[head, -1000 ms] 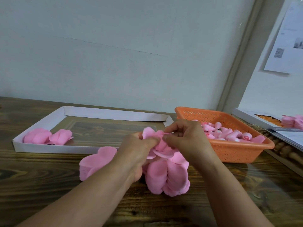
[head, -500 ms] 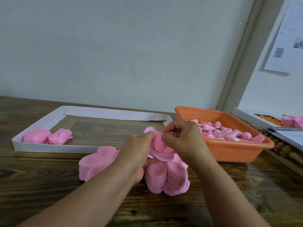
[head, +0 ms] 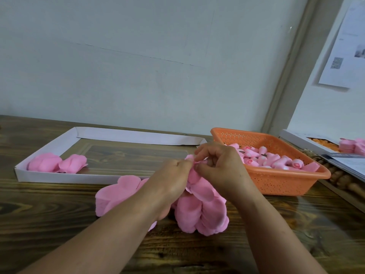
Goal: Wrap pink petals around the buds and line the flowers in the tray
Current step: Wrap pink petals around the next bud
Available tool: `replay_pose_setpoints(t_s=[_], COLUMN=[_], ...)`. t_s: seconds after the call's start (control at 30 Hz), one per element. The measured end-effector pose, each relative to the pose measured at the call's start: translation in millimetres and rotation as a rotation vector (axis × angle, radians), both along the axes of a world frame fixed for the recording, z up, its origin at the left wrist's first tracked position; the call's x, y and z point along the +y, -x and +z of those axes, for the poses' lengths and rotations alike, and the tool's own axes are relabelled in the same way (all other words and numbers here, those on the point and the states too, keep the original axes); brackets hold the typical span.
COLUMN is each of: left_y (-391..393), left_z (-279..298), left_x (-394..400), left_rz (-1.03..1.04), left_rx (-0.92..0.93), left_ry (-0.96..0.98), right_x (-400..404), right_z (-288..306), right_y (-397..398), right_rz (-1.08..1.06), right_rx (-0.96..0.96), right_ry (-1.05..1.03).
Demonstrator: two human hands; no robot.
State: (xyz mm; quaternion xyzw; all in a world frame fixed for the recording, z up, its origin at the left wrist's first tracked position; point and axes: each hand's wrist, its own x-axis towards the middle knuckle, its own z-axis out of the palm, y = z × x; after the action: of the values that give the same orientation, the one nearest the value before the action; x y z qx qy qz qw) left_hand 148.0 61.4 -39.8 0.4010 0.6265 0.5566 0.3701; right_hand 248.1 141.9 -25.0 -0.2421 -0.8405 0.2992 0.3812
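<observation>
My left hand [head: 169, 180] and my right hand [head: 221, 167] meet over the table's middle and pinch a half-wrapped pink flower [head: 194, 176] between their fingertips; its bud is hidden by petals and fingers. Beneath them lie stacks of loose pink petals [head: 201, 212], with another stack [head: 116, 192] to the left. A white cardboard tray [head: 49, 177] behind holds two finished pink flowers [head: 57, 164] at its left end. An orange basket [head: 276, 184] to the right holds several pink buds [head: 270, 160].
The wooden table [head: 49, 224] ends at a pale wall behind. At the far right lie a second white tray [head: 296, 138] with orange pieces, more pink petals [head: 353, 146], printed paper and a wooden beaded object [head: 343, 179].
Both hands have stayed together on the flower, shifting slightly left and lower. The fingers have worked the petals tighter, so less of the flower shows above them.
</observation>
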Motion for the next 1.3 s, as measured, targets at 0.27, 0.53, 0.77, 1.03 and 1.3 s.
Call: replay_pose_setpoints(t_s=[0.27, 0.53, 0.77, 1.03, 1.3], left_y=[4.3, 8.5, 13.2, 12.0, 4.6], left_z=[6.2, 3.8, -0.8, -2.9, -0.6], left_x=[-3.3, -0.9, 1.2, 0.9, 1.6], left_rz=[-0.022, 0.025, -0.014, 0.009, -0.077], left_rx=[-0.186, -0.299, -0.339, -0.212, -0.516], left_ry=[-0.027, 0.005, 0.001, 0.031, -0.103], right_x=[4.2, 5.5, 4.5, -3.8, 8.3], right_z=[0.9, 0.3, 2.1, 2.8, 1.7], right_y=[-4.2, -5.1, -6.1, -1.8, -3.1], right_rz=[0.007, 0.023, 0.042, 0.0, -0.279], right_rx=[0.026, 0.056, 0.067, 0.012, 0.257], right_ry=[0.117, 0.238, 0.302, 0.224, 0.158])
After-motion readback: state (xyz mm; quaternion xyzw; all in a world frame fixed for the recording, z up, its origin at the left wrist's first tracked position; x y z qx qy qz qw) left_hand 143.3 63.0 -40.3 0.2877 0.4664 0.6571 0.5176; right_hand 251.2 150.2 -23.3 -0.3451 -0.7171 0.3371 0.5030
